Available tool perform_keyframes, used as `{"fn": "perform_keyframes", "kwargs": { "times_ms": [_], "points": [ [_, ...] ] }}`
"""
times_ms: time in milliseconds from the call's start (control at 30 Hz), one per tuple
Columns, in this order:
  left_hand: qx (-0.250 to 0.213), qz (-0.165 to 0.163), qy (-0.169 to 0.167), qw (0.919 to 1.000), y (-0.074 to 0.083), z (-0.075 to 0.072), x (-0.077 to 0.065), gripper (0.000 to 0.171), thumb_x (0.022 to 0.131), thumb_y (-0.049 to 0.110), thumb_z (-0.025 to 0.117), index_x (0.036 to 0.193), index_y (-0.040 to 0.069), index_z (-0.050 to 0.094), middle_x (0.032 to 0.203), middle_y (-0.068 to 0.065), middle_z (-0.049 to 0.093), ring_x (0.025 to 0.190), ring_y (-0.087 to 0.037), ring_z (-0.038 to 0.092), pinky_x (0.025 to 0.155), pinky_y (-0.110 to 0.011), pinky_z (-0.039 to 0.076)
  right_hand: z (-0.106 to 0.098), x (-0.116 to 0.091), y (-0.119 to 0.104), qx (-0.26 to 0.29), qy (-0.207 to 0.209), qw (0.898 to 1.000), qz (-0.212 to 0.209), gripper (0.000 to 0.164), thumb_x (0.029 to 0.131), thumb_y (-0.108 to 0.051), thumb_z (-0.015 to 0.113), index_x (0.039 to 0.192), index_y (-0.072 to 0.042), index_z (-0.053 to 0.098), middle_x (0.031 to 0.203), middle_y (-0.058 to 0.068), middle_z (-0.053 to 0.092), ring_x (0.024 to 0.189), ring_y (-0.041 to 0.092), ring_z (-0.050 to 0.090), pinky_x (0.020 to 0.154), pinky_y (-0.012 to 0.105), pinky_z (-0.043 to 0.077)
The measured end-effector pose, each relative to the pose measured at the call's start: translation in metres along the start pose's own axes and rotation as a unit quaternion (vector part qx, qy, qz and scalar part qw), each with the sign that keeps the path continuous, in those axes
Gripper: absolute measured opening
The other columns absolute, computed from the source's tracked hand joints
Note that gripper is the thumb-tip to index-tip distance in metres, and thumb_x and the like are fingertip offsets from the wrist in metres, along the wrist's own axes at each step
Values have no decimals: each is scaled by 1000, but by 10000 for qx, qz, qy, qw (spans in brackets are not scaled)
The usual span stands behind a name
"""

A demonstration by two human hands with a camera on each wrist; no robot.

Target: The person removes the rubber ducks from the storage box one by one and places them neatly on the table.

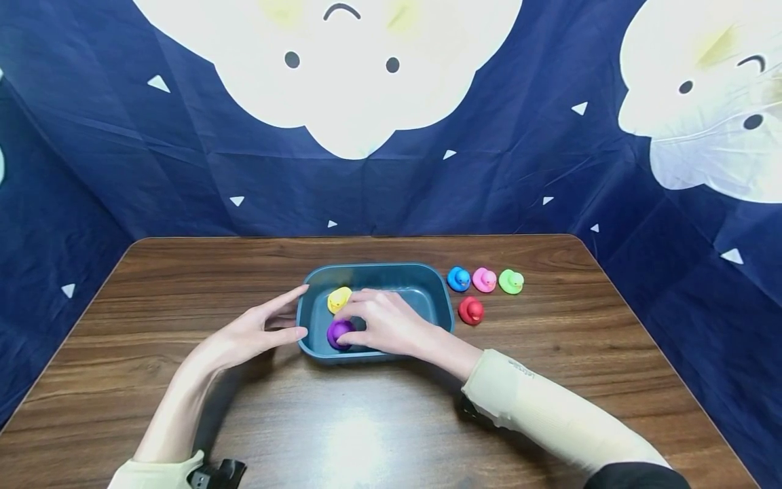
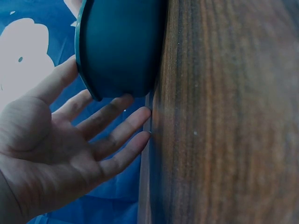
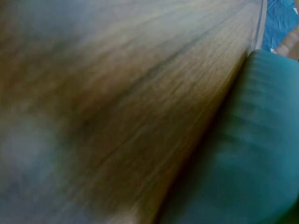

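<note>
A teal rectangular bin (image 1: 397, 356) stands on the wooden table. Inside its left half, the right hand (image 1: 386, 319) reaches over the near rim and pinches a purple rubber duck (image 1: 337, 333) between thumb and fingers. Just behind that duck is a yellow rubber duck (image 1: 339, 299), also in the bin. At the bin's left end the left hand (image 1: 247, 333) is spread with fairly straight fingers, its thumb at the rim. In the left wrist view, the left hand's fingers (image 2: 110, 114) reach along the bin's outer wall. The right wrist view shows the bin's side but not the right hand.
Right of the bin, a blue duck (image 1: 459, 278), a pink duck (image 1: 485, 279) and a green duck (image 1: 511, 281) sit in a row. A red duck (image 1: 471, 310) is in front of them. Behind the table (image 1: 183, 285) hangs a dark blue cloth with white clouds (image 1: 360, 88).
</note>
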State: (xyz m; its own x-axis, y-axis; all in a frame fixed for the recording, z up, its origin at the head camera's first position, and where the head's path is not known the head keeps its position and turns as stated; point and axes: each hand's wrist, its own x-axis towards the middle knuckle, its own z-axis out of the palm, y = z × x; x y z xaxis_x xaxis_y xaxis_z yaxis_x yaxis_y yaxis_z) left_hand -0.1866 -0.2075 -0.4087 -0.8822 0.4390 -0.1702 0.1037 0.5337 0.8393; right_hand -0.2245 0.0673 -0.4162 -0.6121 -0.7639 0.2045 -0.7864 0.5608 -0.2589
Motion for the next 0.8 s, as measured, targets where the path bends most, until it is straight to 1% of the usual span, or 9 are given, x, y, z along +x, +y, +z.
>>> {"fn": "perform_keyframes", "kwargs": {
  "times_ms": [133,233,333,500,633,800],
  "points": [
    [-12,-19,0,10000,1,0,1,81,100,39,67,166,23,22,156,-21,49,141,-40,52,114,-62,43,0,1,1,5,-97,10000,6,29,90,-47,79,111,-27,80,105,-11,71,96,6,64,82,22,55],
    [-14,30,-12,10000,1,0,0,81,101,38,66,166,23,21,156,-22,49,141,-40,52,113,-62,43,1,1,1,3,-115,9999,-2,28,90,-46,78,110,-27,80,103,-11,71,94,6,64,82,22,55],
    [-15,11,-25,10000,1,0,0,81,101,38,66,166,23,21,156,-22,48,141,-40,52,113,-62,43,0,1,2,-12,-114,9999,-27,27,90,-45,78,110,-26,80,102,-12,71,93,6,64,81,21,54],
    [-9,-35,-52,10000,1,0,1,81,100,39,66,166,23,21,157,-22,47,141,-40,51,113,-62,43,-3,-1,2,1,-123,9999,-61,26,91,-43,78,111,-26,80,106,-12,72,97,6,65,82,22,55],
    [-2,-56,-65,10000,2,0,1,81,101,37,66,166,23,20,157,-23,47,141,-40,51,113,-62,43,-7,-3,3,37,-193,9998,21,28,91,-44,78,112,-26,80,106,-12,73,99,6,65,84,24,55],
    [-1,-101,-74,9999,3,0,1,80,101,37,65,166,23,20,158,-23,46,143,-41,50,113,-61,44,-12,-8,7,36,-271,9995,127,30,91,-45,77,114,-26,80,98,-11,71,95,10,65,78,23,53]
  ]
}}
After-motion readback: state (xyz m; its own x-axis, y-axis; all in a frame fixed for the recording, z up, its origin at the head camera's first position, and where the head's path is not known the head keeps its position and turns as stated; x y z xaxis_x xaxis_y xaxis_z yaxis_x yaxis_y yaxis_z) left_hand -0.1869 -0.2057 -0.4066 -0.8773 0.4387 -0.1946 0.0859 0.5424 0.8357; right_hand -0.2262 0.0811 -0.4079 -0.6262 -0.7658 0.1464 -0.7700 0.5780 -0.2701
